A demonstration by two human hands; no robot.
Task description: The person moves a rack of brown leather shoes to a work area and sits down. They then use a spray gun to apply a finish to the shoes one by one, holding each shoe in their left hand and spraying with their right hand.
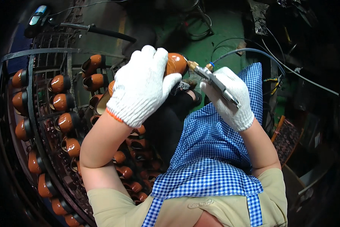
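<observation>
In a white knit glove, my left hand (pixel 141 83) grips a glossy brown shoe (pixel 176 63), its rounded toe pointing right. The glove covers much of the shoe's body. My right hand (pixel 232 94), gloved the same way, is wrapped round a small metal spray gun (pixel 218 84). The gun's brass nozzle (pixel 192 65) is right beside the toe and its dark sole edge. A blue air hose (pixel 249 50) runs from the gun's fitting off to the right. Whether any spray is coming out cannot be seen.
On my left stands a metal rack (pixel 33 113) with rows of brown shoes (pixel 66 122) on it. A dark bar (pixel 111 34) juts out at the upper left. Ahead lies green floor (pixel 226 30) with cables. A blue checked apron (pixel 211 151) covers my lap.
</observation>
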